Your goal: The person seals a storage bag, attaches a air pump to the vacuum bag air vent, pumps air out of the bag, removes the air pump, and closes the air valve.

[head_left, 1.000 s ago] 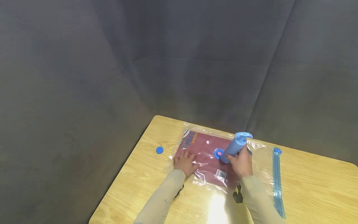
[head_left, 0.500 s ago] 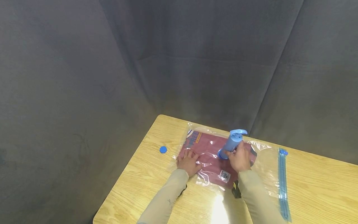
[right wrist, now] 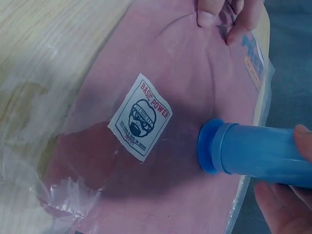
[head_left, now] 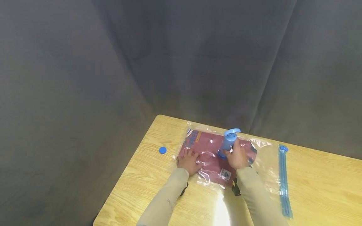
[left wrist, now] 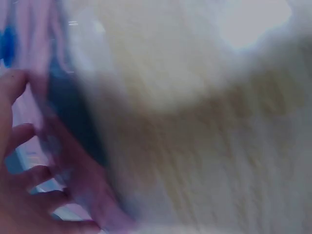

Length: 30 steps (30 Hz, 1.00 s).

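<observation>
A clear plastic vacuum storage bag (head_left: 266, 157) lies flat on the table with a folded dark pink garment (right wrist: 161, 44) inside. The garment shows orange and blue lettering and a square white patch (right wrist: 140, 117). My left hand (head_left: 188, 161) rests with spread fingers on the bag's left part, over the garment. My right hand (head_left: 237, 157) grips the barrel of a blue hand pump (right wrist: 263, 151), which stands tilted. In the right wrist view the pump's end sits on the round blue valve (right wrist: 209, 146) of the bag. The pump's handle is at its top.
A round blue cap (head_left: 162, 150) lies on the wooden table (head_left: 135, 182), left of the bag. The bag's blue zip strip (head_left: 284, 182), with a slider (head_left: 283, 148) at its far end, runs along the right side. A dark grey curtain (head_left: 181, 62) hangs behind the table.
My right hand has moved the pump left onto the valve, which was visible beside it a second ago. The left hand stays on the bag.
</observation>
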Each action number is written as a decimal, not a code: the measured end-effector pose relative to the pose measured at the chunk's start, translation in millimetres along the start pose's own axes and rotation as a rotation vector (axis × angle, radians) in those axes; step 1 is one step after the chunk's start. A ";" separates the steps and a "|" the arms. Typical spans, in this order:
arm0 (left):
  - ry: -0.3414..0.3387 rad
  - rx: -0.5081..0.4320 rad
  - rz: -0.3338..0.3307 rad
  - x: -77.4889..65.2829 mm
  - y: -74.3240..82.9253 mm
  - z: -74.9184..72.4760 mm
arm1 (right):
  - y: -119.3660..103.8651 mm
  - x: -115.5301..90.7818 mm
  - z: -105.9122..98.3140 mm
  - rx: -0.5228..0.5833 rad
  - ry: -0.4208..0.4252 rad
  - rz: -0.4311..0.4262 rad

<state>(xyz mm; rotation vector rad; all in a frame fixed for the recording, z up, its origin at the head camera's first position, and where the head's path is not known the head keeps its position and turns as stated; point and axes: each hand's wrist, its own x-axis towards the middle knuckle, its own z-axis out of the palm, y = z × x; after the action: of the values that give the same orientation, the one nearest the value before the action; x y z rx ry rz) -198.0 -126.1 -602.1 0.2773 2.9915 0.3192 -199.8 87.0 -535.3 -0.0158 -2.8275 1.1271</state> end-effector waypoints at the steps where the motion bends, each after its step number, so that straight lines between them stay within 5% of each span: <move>1: 0.013 0.014 -0.002 1.1 0.4 -2.2 | -0.7 0.9 0.8 0.001 -0.002 -0.005; 6: 0.081 -0.099 -0.008 6.4 6.8 -13.6 | -4.2 4.7 4.1 0.001 0.011 -0.031; 14: 0.167 -0.782 0.082 22.1 52.1 -40.5 | -1.2 1.4 0.6 -0.038 -0.003 -0.012; 18: 0.140 -0.968 0.175 26.0 73.9 -56.8 | 1.7 1.2 0.8 -0.068 0.001 -0.012; 21: 0.131 -0.987 0.215 26.0 84.1 -64.0 | 2.9 2.1 0.8 -0.086 -0.005 -0.006; 30: 0.221 -0.860 0.182 26.7 97.7 -70.1 | 3.6 2.9 -1.4 -0.091 -0.008 -0.025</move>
<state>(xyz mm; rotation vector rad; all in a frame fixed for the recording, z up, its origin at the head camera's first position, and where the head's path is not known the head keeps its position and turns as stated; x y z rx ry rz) -217.2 -40.8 -515.2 0.4241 2.6878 1.6591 -202.6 90.7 -536.5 0.0167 -2.8754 0.9949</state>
